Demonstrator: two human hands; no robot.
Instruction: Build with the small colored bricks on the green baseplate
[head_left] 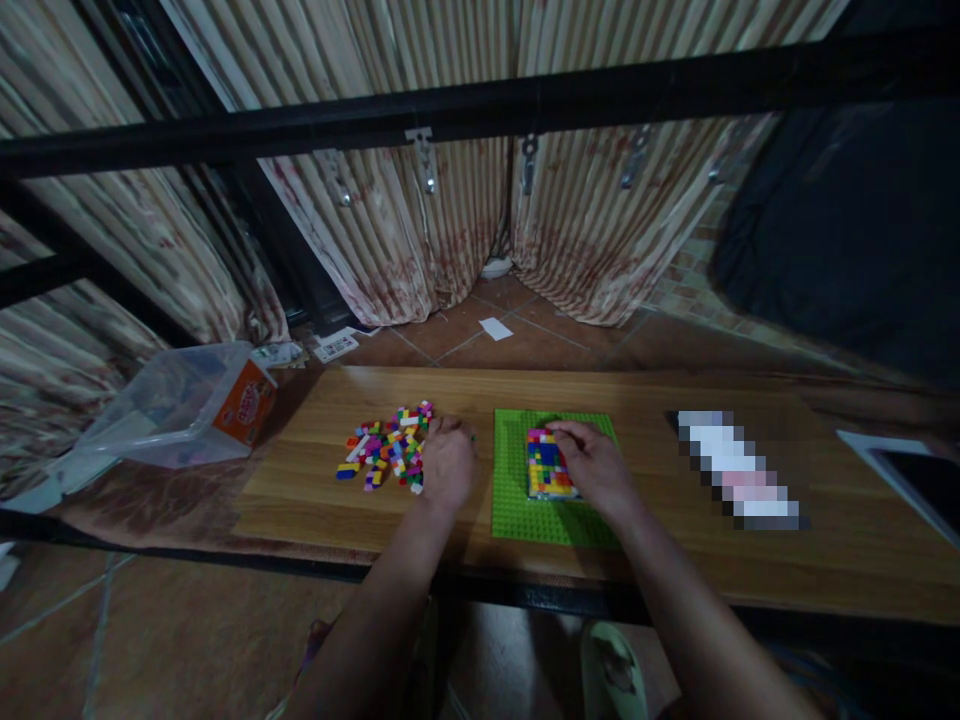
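Observation:
A loose pile of small coloured toy bricks (382, 450) lies on the left part of the wooden tabletop. My left hand (450, 465) is at the pile's right edge, its fingers bent downward and closed. Whatever they grip is too small or hidden to make out. On a green studded baseplate (514, 515) sits a rectangular toy-brick build (546, 468) in blue, yellow, red and other colours. My right hand (596, 465) grips this build at its upper right side, fingers curled over the edge and covering part of it.
A clear plastic bin (172, 400) with an orange label stands left of the wooden tabletop (690, 560). On the right lies a pixelated flat item (739, 470), with a dark flat device (922, 480) beyond it. A black metal bar (480, 110) crosses in front of the curtains.

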